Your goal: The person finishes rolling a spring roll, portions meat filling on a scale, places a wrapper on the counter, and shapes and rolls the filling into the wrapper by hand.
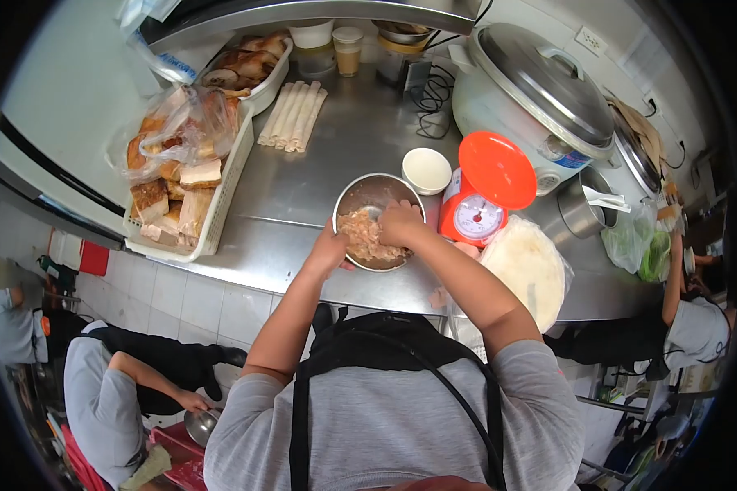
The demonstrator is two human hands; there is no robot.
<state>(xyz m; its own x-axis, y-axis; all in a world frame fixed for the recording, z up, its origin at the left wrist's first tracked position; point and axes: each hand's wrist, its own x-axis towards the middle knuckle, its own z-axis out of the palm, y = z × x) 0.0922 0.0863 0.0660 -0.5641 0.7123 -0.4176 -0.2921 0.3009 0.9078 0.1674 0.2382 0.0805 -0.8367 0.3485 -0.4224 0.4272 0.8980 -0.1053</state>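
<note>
A steel mixing bowl [367, 182] stands near the counter's front edge, with pinkish minced meat [359, 233] inside. My left hand [328, 248] grips the bowl's left rim. Down in the bowl, my right hand [400, 223] has its fingers curled into the mince on the right side; the fingertips are partly hidden. Just behind the bowl sits a small white bowl [427, 171]. To the right are an orange kitchen scale [477, 216] with a round orange pan [497, 170] and a stack of thin round wrappers [526, 274] on plastic.
Slim pale rolls [293, 116] lie on the steel counter [282, 192]. At left is a crate [221, 214] of roasted meat pieces. A big rice cooker [532, 98] and a metal pot [581, 204] stand at right. Co-workers [106, 401] are behind on both sides.
</note>
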